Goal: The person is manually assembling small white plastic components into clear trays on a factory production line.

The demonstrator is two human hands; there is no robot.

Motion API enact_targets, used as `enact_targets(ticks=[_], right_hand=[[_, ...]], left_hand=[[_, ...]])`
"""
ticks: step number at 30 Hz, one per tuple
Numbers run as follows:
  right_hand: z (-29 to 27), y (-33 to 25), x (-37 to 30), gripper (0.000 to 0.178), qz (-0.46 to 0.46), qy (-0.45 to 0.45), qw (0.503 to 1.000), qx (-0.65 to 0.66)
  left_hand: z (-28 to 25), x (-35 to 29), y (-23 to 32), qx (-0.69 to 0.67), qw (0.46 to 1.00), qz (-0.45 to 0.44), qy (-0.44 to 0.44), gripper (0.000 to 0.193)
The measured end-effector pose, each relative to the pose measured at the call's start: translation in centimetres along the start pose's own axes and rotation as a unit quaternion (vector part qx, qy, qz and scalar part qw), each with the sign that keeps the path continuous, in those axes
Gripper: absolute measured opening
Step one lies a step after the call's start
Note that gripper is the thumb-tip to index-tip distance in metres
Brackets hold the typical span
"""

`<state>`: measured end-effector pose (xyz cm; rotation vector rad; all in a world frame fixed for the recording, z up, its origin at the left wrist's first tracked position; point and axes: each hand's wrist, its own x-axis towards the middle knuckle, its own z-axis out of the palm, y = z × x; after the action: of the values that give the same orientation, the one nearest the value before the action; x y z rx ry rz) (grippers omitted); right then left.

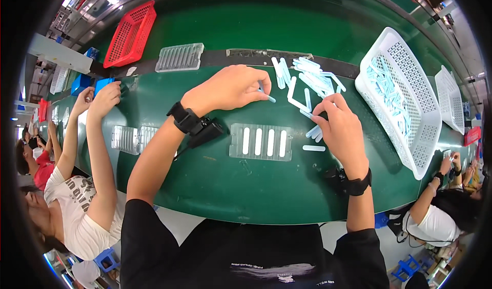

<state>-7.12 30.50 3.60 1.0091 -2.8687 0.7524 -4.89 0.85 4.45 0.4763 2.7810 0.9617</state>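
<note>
My left hand (234, 87) is closed over the table, a light blue flat stick (271, 98) pinched in its fingertips. Its other end is hidden by the fingers. To the right, my right hand (339, 127) is bent in a pinch at the near edge of a loose pile of pale blue sticks (315, 80), its fingertips on the end of one stick (305, 113). Between and below the hands lies a clear plastic tray (234, 148), with several white sticks (258, 142) set upright side by side in its slots. One loose stick (313, 148) rests right of the tray.
A white basket (365, 81) of blue sticks stands at the right, another white basket (451, 99) beyond it. At the far left are a red basket (128, 37) and a clear tray (179, 58). More clear trays (125, 138) lie near a co-worker's arms (100, 135).
</note>
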Motion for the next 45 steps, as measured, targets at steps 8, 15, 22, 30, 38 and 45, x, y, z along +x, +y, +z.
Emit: enact_targets(ticks=[8, 15, 22, 30, 38, 45], right_hand=[[-0.2, 0.1, -0.2, 0.007, 0.049, -0.034, 0.988, 0.140], [-0.6, -0.6, 0.3, 0.018, 0.145, -0.125, 0.814, 0.548], [-0.3, -1.0, 0.5, 0.021, 0.217, -0.138, 0.723, 0.641], [1.0, -1.1, 0.4, 0.012, -0.118, 0.066, 0.983, 0.125], [0.7, -2.4, -0.1, 0.019, -0.270, -0.003, 0.962, 0.032], [-0.8, -3.0, -0.7, 0.026, -0.279, -0.059, 0.958, -0.005]], left_hand=[[0.2, -2.2, 0.6, -0.118, 0.992, -0.050, 0.018, 0.020], [0.6, -3.8, 0.2, -0.143, 0.983, -0.093, 0.069, 0.017], [1.1, -4.2, 0.5, -0.057, 0.971, 0.002, 0.232, 0.013], [2.2, -7.9, 3.6, -0.061, 0.978, -0.045, 0.196, 0.014], [5.9, -11.2, 5.8, 0.149, 0.973, 0.064, 0.167, 0.034], [6.9, -12.2, 8.1, 0.161, 0.981, -0.016, 0.109, 0.045]])
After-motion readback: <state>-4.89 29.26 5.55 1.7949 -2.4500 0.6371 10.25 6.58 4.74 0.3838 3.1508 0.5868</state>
